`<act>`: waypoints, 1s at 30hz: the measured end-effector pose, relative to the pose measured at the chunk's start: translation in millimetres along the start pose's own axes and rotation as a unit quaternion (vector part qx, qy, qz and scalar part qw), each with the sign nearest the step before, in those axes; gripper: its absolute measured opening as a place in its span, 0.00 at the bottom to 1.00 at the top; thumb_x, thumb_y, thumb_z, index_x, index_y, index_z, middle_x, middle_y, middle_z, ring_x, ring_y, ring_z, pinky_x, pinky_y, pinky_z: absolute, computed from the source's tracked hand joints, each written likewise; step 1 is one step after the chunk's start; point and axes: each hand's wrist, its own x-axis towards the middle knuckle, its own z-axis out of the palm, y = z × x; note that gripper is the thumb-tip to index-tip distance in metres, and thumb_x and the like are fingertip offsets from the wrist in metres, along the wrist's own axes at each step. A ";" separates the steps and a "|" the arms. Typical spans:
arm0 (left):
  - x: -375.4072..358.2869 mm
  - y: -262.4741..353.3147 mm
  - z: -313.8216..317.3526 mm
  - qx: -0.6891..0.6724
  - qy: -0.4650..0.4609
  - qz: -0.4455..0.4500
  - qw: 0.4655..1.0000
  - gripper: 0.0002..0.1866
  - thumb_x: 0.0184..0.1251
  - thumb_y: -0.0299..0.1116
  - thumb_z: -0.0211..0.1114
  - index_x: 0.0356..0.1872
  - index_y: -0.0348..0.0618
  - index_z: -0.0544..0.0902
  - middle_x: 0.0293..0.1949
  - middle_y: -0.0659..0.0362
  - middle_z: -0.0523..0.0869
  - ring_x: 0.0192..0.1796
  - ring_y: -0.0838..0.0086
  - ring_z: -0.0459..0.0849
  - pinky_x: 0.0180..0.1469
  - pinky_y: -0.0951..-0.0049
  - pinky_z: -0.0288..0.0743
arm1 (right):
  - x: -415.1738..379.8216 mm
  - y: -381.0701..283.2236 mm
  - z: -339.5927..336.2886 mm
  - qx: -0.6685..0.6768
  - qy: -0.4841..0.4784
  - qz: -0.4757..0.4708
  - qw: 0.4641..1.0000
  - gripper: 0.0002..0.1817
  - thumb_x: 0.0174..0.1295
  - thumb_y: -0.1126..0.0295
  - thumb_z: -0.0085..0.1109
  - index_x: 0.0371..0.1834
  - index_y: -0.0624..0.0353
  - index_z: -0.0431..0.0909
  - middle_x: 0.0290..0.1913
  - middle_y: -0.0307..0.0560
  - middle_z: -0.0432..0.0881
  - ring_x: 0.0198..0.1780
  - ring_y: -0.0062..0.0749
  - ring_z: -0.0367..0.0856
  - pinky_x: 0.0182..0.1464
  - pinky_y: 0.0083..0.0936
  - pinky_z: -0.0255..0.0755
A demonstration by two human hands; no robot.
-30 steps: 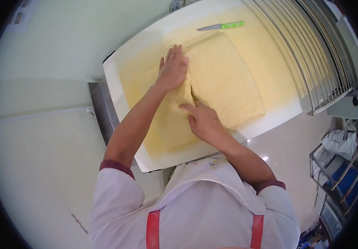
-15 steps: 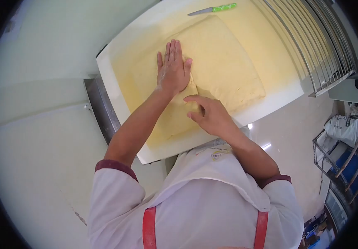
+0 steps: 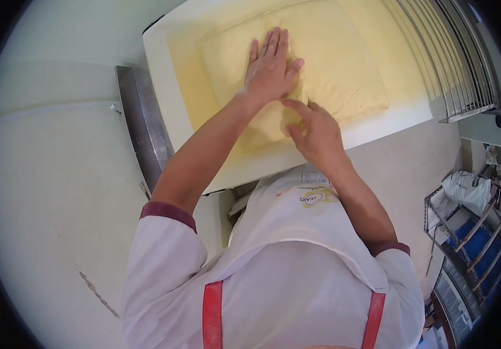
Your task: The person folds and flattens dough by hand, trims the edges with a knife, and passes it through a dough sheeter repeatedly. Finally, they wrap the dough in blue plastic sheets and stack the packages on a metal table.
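A wide, pale yellow slab of dough (image 3: 343, 58) lies on the white table (image 3: 378, 128), with a seam or fold running near both hands. My left hand (image 3: 271, 67) rests palm down on the dough, its fingers stretched out and the thumb spread to the right. Just below and to the right, my right hand (image 3: 318, 134) is at the seam near the dough's front part. Its index finger and thumb are bent and apart, with dough beneath them; its other fingers are curled and partly hidden.
A metal wire rack (image 3: 454, 58) stands at the table's right end. Along the left end runs a metal ledge (image 3: 146, 116). At the lower right are a metal-framed rack with a white plastic bag (image 3: 467, 189) and a blue container (image 3: 480, 244).
The view has shifted, so the table and dough appear higher and farther right. Both hands have kept nearly the same place on the dough. The green-handled knife is out of view.
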 end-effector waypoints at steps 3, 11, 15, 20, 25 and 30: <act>-37.5 -22.4 -33.8 -0.029 0.005 0.016 0.999 0.32 0.75 0.45 0.46 0.73 0.37 0.54 0.74 0.44 0.55 0.76 0.54 0.53 0.75 0.49 0.38 | 17.6 -1.3 6.8 0.278 -0.009 0.092 0.956 0.18 0.56 0.77 0.63 0.51 0.54 0.78 0.33 0.41 0.77 0.38 0.27 0.77 0.40 0.23 0.71; -128.2 -49.9 -23.3 -0.099 0.066 -0.069 0.990 0.31 0.77 0.48 0.41 0.75 0.44 0.53 0.76 0.48 0.51 0.78 0.51 0.45 0.75 0.48 0.38 | -32.0 -41.5 57.1 0.620 0.095 0.205 0.751 0.32 0.58 0.86 0.57 0.68 0.56 0.65 0.44 0.42 0.79 0.43 0.23 0.79 0.45 0.17 0.73; -127.3 -27.8 -20.4 -0.011 0.033 -0.066 0.997 0.31 0.77 0.47 0.40 0.75 0.44 0.53 0.76 0.48 0.49 0.78 0.49 0.43 0.75 0.46 0.37 | -26.1 -20.0 40.5 0.436 -0.072 0.183 0.878 0.27 0.58 0.84 0.60 0.63 0.56 0.72 0.40 0.39 0.81 0.39 0.20 0.79 0.45 0.17 0.74; -126.4 -1.9 -17.4 0.105 0.003 -0.069 0.992 0.31 0.77 0.49 0.37 0.75 0.43 0.53 0.76 0.46 0.48 0.77 0.47 0.44 0.74 0.45 0.37 | -25.2 24.0 12.2 0.174 -0.065 -0.013 0.983 0.19 0.55 0.79 0.66 0.51 0.57 0.81 0.31 0.46 0.84 0.30 0.28 0.82 0.37 0.24 0.75; -112.9 27.0 -13.3 0.124 -0.056 -0.024 0.990 0.31 0.77 0.46 0.39 0.75 0.45 0.51 0.76 0.47 0.48 0.78 0.51 0.45 0.74 0.44 0.36 | -18.1 31.6 -5.5 0.056 -0.072 -0.082 0.992 0.18 0.52 0.75 0.69 0.48 0.56 0.82 0.31 0.51 0.83 0.30 0.37 0.82 0.36 0.28 0.76; -111.1 32.6 -13.5 0.143 -0.047 -0.037 0.988 0.31 0.76 0.47 0.39 0.76 0.46 0.51 0.77 0.48 0.48 0.78 0.54 0.46 0.75 0.44 0.34 | -17.3 43.1 -13.9 0.090 -0.068 -0.077 0.991 0.14 0.54 0.72 0.68 0.45 0.56 0.83 0.31 0.52 0.84 0.32 0.43 0.84 0.37 0.32 0.76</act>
